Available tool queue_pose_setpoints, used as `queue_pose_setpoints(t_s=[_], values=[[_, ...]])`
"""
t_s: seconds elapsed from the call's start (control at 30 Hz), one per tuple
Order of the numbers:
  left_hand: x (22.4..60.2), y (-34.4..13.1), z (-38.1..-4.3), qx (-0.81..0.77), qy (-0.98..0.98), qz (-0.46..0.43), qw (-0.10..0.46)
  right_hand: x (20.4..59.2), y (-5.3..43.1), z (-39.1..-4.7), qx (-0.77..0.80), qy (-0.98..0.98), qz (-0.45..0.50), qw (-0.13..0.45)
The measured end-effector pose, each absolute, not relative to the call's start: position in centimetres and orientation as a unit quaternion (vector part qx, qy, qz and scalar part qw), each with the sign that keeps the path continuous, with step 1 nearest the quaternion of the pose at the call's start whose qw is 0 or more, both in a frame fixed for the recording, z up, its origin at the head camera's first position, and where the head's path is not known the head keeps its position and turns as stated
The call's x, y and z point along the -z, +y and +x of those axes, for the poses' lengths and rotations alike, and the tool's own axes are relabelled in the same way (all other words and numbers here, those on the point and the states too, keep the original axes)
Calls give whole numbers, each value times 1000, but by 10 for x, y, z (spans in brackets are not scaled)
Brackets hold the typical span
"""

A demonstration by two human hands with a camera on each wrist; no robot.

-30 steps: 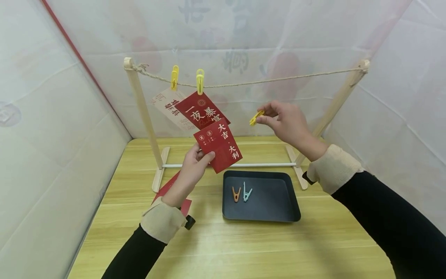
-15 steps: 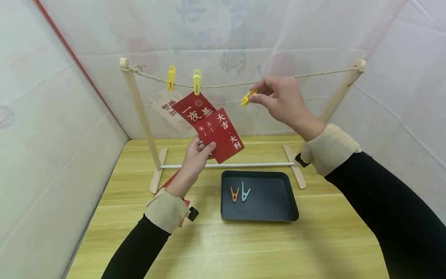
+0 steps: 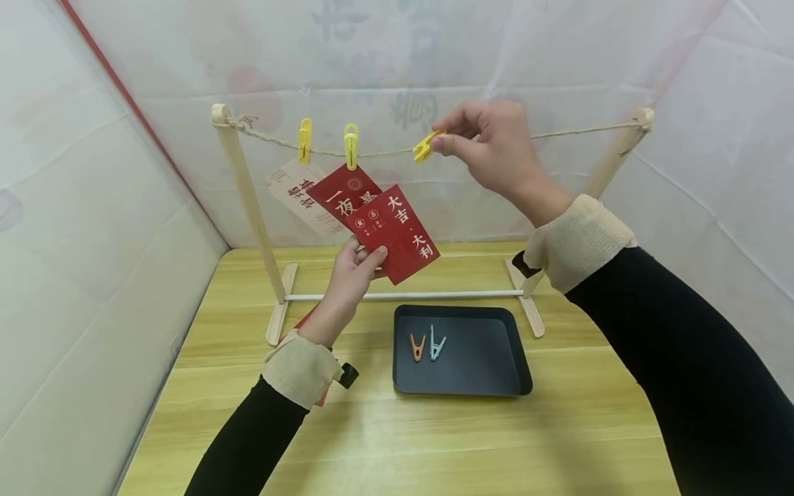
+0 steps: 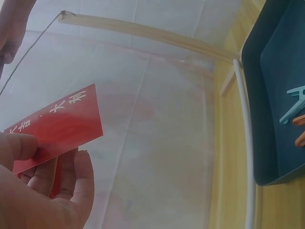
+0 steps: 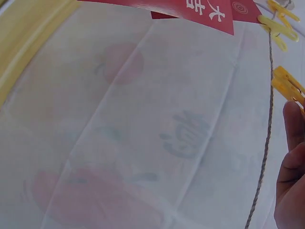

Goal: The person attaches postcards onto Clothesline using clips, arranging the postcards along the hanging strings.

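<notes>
My left hand (image 3: 355, 275) pinches a red envelope (image 3: 397, 234) with white characters between thumb and fingers, tilted below the twine line (image 3: 391, 153). It partly covers another red envelope (image 3: 340, 196) that hangs from a pale yellow clothespin (image 3: 351, 146). My right hand (image 3: 499, 148) pinches a yellow clothespin (image 3: 424, 146) by its handle end, right at the twine. In the right wrist view that clothespin (image 5: 287, 83) overlaps the twine. Farther left, a cream envelope (image 3: 304, 193) hangs under a yellow clothespin (image 3: 304, 141).
A dark tray (image 3: 496, 384) on the wooden table (image 3: 471, 441) holds an orange clothespin (image 3: 418, 348) and a light blue clothespin (image 3: 437, 344). Wooden posts (image 3: 248, 200) carry the twine, joined low by a white rod (image 3: 446, 295). Red paper (image 3: 321, 398) lies under my left forearm.
My right hand has risen and moved left with the yellow clothespin, up to the twine. My left hand has lifted the red envelope slightly, covering more of the hanging one.
</notes>
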State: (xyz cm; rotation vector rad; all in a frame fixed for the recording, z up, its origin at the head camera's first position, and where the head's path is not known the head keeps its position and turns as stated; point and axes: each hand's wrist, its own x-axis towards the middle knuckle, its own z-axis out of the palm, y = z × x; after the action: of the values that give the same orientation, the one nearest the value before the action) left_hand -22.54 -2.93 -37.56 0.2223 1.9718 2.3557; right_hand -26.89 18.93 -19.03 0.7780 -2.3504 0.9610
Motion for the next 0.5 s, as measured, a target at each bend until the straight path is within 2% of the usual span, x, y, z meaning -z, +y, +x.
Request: queue_pose_setpoints(t_s=[0.3,0.5], values=[[365,-26,-234,-773,630,71,27,183,185,-273,-362,-859,270,241],[362,-25,-238,-780,620,78,29,181,179,-277,-337,-885,237,218]])
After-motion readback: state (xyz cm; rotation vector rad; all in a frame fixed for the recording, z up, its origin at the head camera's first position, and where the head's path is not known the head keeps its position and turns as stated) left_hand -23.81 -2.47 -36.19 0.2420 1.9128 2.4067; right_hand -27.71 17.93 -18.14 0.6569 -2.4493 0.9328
